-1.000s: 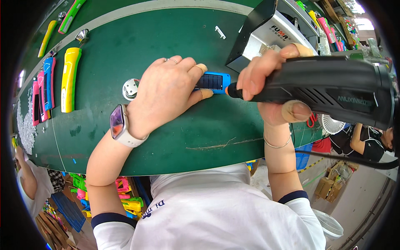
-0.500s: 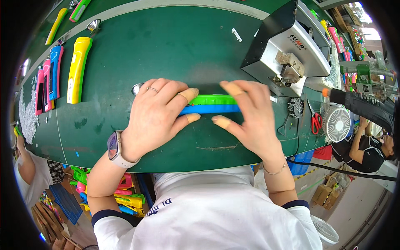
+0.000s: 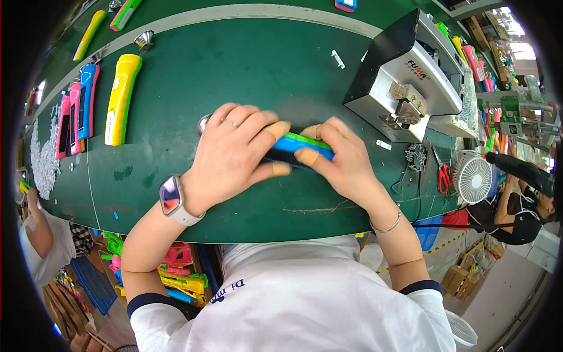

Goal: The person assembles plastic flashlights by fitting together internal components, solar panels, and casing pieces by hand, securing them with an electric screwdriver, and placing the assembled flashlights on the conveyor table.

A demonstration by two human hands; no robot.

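Note:
A blue and green flashlight [image 3: 305, 145] lies between my hands over the bench, tilted so that its right end is slightly lower. My left hand [image 3: 237, 144] is closed around its left end, fingers on the far side and thumb on the near side. Around the right end, my right hand [image 3: 343, 155] grips with thumb and fingers. Tan tape wraps several fingertips on both hands. A dark strip shows on the flashlight's near side, and my fingers hide both ends. A shiny reflector cup [image 3: 203, 124] peeks out behind my left hand.
Left are a yellow flashlight [image 3: 122, 100], a blue one [image 3: 88, 100], pink ones [image 3: 69, 120] and small clear pieces [image 3: 44, 158]. Right stand a metal machine [image 3: 404, 79], red-handled scissors [image 3: 444, 176] and a white fan [image 3: 474, 178]. A white part [image 3: 338, 58] lies farther back. Co-workers sit on both sides.
The flashlight has turned and tilted, and a dark strip now shows on its near side. My right hand has closed in on its right end and moved left.

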